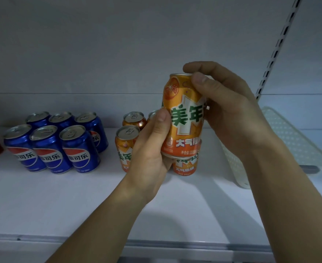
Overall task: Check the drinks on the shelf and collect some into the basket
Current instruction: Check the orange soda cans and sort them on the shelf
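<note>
Orange can [184, 114], glossy cylinder, held upright above white shelf [61, 196]. Left hand [148, 149] grips its lower side, thumb on label; right hand [222, 103] grips top rim and far side. Left of orange can: six blue cans [50, 147], metallic lids, clustered. Right of it: white perforated basket [289, 141], tilted.

Six blue cans [52, 141] stand left of the held orange can [184, 118]; orange cans number five visible, four on the shelf [61, 196]. One white basket [289, 141] lies to its right.
</note>
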A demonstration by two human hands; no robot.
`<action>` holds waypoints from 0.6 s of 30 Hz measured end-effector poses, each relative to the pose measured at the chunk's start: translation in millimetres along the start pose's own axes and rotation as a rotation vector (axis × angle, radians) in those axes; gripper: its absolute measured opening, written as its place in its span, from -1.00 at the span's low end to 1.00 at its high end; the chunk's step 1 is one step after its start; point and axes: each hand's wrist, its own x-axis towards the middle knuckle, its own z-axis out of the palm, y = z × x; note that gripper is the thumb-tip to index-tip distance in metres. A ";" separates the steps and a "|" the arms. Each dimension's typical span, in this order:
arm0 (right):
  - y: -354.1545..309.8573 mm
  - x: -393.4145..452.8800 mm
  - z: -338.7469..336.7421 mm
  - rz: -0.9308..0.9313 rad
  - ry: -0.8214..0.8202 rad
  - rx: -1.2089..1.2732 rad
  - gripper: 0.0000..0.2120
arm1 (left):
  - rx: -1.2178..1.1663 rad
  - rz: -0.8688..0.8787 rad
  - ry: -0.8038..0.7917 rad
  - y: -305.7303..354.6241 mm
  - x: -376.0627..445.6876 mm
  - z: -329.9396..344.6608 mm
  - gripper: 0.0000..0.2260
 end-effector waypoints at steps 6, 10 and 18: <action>-4.0 -3.1 -3.4 -0.017 -0.032 0.034 -0.70 | -0.056 -0.061 0.005 1.3 0.3 -0.9 -0.42; -3.6 -2.7 -5.0 -0.022 0.055 0.068 -0.75 | -0.015 0.072 -0.076 -1.3 2.0 -6.2 -0.27; -6.9 -2.2 -17.3 0.055 0.167 -0.083 -0.68 | 0.181 0.447 0.096 -2.5 6.1 -6.7 -0.30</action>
